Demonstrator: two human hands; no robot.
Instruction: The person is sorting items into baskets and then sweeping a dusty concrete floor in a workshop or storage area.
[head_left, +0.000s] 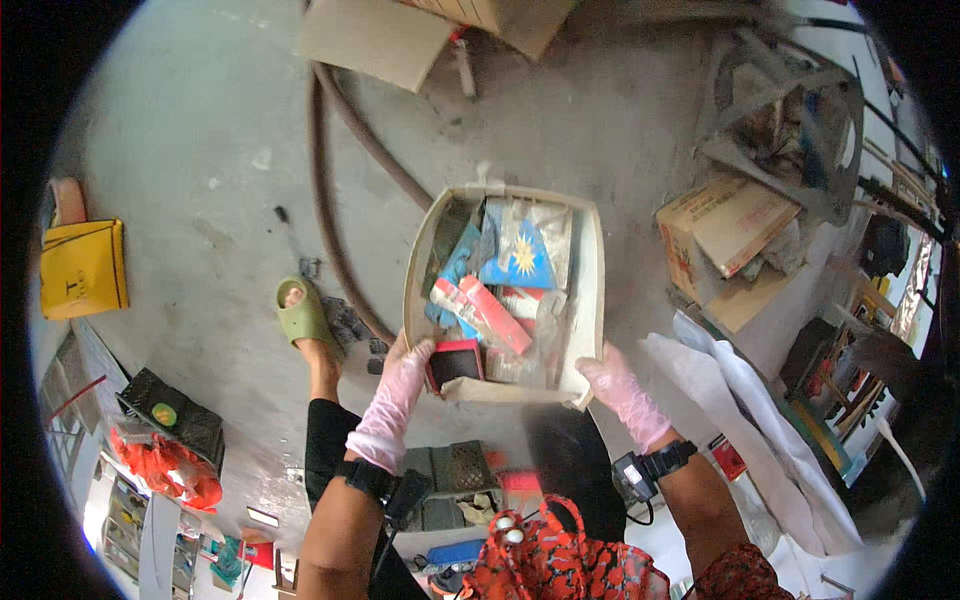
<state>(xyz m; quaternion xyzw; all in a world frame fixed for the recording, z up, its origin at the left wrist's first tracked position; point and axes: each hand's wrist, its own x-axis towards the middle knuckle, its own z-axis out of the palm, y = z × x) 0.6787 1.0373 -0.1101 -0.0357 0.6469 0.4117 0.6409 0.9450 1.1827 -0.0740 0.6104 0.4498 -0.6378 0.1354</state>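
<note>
Both my hands wear thin pink gloves and grip an open cream-coloured box (589, 315) by its near left and right sides, above the floor. My left hand (405, 367) is at the box's left wall, and my right hand (609, 375) at its right wall. Inside lie a blue packet with a yellow starburst (517, 262), a slim red-and-white carton (495, 315), and a black item with a red edge (456, 364). Crumpled blue material (459, 262) fills part of the left side. Some contents overlap and cannot be told apart.
A brown hose (322, 187) curves over the concrete floor near my foot in a green sandal (304, 311). Cardboard boxes stand ahead (382, 37) and to the right (724, 225). White sheeting (750, 420) lies at right, a black crate (176, 412) at left.
</note>
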